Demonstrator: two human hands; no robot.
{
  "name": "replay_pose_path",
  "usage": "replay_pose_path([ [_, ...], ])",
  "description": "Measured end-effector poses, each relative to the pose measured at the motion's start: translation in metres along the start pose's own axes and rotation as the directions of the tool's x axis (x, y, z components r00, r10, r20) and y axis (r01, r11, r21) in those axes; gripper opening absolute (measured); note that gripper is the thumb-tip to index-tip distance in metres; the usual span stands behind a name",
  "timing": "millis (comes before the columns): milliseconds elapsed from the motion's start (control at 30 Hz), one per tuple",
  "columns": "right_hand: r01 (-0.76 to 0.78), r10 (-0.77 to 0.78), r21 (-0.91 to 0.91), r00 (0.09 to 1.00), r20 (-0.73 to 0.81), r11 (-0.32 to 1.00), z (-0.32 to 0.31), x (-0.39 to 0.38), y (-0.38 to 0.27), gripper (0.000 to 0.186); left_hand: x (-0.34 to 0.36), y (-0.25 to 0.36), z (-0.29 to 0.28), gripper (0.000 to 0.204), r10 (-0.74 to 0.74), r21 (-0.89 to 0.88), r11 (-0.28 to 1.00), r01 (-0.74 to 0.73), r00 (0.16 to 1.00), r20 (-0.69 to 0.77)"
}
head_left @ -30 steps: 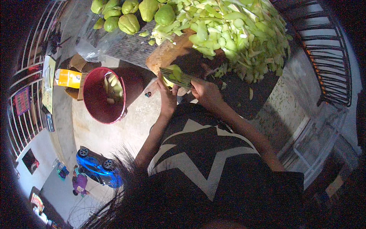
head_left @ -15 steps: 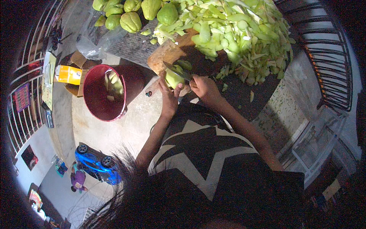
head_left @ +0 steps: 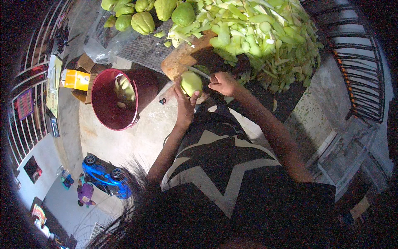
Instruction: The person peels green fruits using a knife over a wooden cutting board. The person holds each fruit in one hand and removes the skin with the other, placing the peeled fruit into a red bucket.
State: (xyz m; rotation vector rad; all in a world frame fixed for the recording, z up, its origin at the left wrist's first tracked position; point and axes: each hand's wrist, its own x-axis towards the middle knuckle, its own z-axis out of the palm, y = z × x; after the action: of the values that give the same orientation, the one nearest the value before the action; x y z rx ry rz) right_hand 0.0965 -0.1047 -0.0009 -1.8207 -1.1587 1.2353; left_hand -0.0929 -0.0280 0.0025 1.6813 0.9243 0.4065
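Note:
My left hand [head_left: 185, 103] is closed around a pale green, mostly peeled chayote [head_left: 191, 84], with the thumb along its lower right side. In my right hand [head_left: 226, 84] is a knife [head_left: 198, 71], gripped by the handle. Its blade points left and lies just above the chayote's upper edge; whether it touches is hard to tell. Both hands are in front of a wooden cutting board [head_left: 176, 63] at the table's near edge. A large heap of green peelings [head_left: 265, 37] covers the board's far right side. Several whole chayotes [head_left: 143, 23] sit at the far left.
To the left of my hands stands a dark red bucket [head_left: 111, 118] with pale pieces inside. Behind it are an open cardboard box [head_left: 86, 62] and a clear plastic bag [head_left: 101, 52]. A blue toy car [head_left: 108, 178] and another person [head_left: 86, 193] are at lower left. Metal railings [head_left: 356, 62] rise at right.
The knife has lifted off the front of the chayote toward its upper edge, and my right hand has shifted slightly right. More of the chayote's pale surface shows; my left hand keeps nearly the same place.

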Motion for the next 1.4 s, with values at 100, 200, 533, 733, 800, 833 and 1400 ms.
replay_pose_path([
  [100, 0.009, -0.005, -0.064, 0.998, 0.065, 0.998, -0.002, 0.011, 0.012, 0.029, 0.0, 0.003, 0.0, 0.076, -0.003, 0.012, 1.0, 0.003, 1.0, 0.008],
  [200, -0.124, 0.112, 0.062, 0.979, 0.173, 0.99, -0.001, 0.017, 0.011, 0.025, 0.001, 0.007, -0.001, 0.075, 0.022, 0.04, 0.999, -0.023, 1.0, 0.019],
  [533, 0.064, -0.095, -0.141, 0.969, -0.228, 0.988, 0.015, 0.002, -0.003, 0.023, 0.012, 0.024, -0.017, 0.062, -0.363, -0.494, 0.813, 0.308, 0.932, -0.016],
  [733, 0.003, -0.017, -0.069, 0.979, -0.204, 0.998, 0.006, -0.016, -0.041, 0.023, 0.01, 0.031, -0.004, 0.064, -0.334, -0.371, 0.895, 0.248, 0.923, -0.19],
  [800, -0.037, 0.008, -0.125, 0.974, -0.228, 0.991, 0.009, -0.013, -0.038, 0.023, 0.013, 0.032, -0.006, 0.065, -0.236, -0.379, 0.909, 0.172, 0.963, -0.127],
  [833, -0.058, 0.02, -0.152, 0.971, -0.239, 0.987, 0.011, -0.011, -0.035, 0.023, 0.014, 0.032, -0.007, 0.065, -0.163, -0.245, 0.96, 0.131, 0.98, -0.113],
  [1400, 0.083, -0.187, -0.411, 0.958, -0.218, 0.908, 0.0, -0.066, -0.06, 0.026, 0.006, 0.01, 0.0, 0.073, -0.051, -0.436, 0.899, 0.044, 0.999, -0.004],
])
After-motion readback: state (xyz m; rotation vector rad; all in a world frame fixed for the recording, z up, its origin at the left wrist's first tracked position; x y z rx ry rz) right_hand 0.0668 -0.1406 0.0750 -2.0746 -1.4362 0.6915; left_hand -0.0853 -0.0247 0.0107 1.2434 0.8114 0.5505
